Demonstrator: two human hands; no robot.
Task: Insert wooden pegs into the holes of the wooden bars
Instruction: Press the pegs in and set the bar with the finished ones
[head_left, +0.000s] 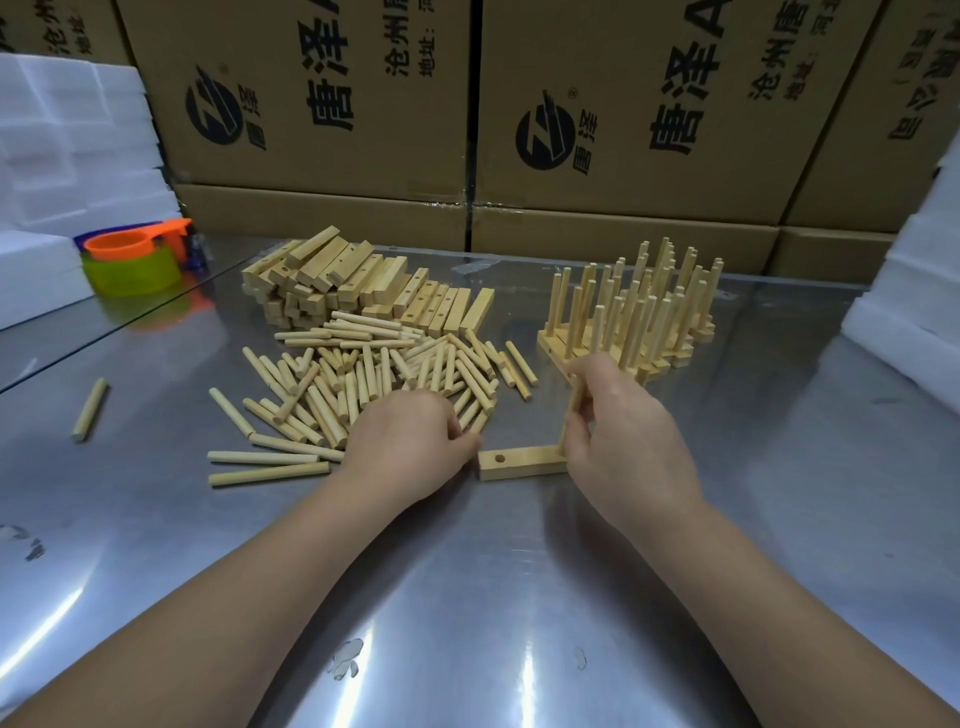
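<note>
Centre frame, your right hand grips a light, stiff peg low down, upright in the bar, while your left hand rests at the loose pegs, grasp unclear.

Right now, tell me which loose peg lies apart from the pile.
The single peg at the far left of the table, alone on bare metal. The other loose pegs lie heaped in the pile by the left hand.
</note>
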